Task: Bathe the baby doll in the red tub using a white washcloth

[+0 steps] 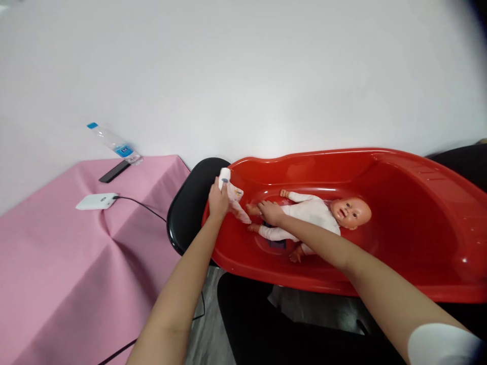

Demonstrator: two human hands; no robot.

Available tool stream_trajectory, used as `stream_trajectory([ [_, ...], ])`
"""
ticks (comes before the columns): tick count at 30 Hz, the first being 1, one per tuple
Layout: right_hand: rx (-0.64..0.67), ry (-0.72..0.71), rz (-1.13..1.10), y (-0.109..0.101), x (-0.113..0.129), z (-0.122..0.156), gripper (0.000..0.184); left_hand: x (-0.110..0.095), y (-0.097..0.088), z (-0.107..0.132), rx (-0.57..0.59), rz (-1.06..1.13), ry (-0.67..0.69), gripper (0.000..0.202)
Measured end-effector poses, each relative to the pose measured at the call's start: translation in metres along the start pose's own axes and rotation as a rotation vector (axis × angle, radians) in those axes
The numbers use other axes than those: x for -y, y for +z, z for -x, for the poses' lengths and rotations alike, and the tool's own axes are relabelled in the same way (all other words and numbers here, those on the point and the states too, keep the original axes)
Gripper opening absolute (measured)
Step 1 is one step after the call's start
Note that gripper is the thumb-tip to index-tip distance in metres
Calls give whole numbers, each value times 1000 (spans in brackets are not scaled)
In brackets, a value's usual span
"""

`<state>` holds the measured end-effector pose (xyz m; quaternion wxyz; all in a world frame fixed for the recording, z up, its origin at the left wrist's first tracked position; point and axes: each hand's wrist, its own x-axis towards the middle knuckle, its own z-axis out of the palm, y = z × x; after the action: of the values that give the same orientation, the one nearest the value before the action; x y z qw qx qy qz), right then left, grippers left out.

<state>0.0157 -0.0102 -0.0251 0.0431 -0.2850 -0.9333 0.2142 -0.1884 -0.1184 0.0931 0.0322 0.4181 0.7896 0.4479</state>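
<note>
The left grip (218, 200) curls round a white item (225, 174), while the right grip (271, 213), hold unclear, bends over a doll (319, 210), red tub (403, 228) below both.

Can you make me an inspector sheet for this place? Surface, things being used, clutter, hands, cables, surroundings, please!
Surface: pink cloth at the left.
Things in use: white-clothed doll face up in the red tub; white item; printed cloth beside it.
Clutter: clear bottle, black strip and white device on the pink cloth.
Hands: left hand grips the white item; right hand is at the doll's legs.
Cables: black cable runs from the white device.
Surroundings: pale wall behind, black chair by the tub.
</note>
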Motion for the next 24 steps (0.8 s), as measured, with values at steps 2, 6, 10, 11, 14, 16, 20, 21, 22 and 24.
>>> stream_trajectory([
  [2, -40, 25, 4, -5, -1, -1, 32, 0, -2, -1, -143, -40, 61, 48],
  [6, -94, 44, -12, -17, 6, -2, 32, 2, -1, 1, 85, 175, -45, 51],
  [10, -111, 24, -19, -22, 12, 3, 34, 2, 7, 7, 636, 404, -141, 68],
  [11, -109, 16, -23, -22, 12, 6, 33, 3, 10, 7, 734, 435, -141, 71],
  [14, -99, -12, -38, -18, 11, 12, 33, 6, 17, 5, 877, 428, -124, 63],
  [16, -98, -42, -46, -15, 11, 15, 37, 8, 24, 4, 876, 310, -93, 48],
  [20, -87, -100, -57, -9, 14, 19, 33, 14, 42, 5, 976, 32, -25, 32],
  [21, -81, -117, -56, -8, 15, 20, 29, 15, 46, 7, 1010, -25, -14, 32],
  [22, -75, -133, -55, -7, 16, 21, 26, 16, 49, 9, 1020, -80, -1, 33],
  [24, -75, -142, -55, -6, 17, 21, 24, 17, 53, 12, 972, -172, 43, 36],
])
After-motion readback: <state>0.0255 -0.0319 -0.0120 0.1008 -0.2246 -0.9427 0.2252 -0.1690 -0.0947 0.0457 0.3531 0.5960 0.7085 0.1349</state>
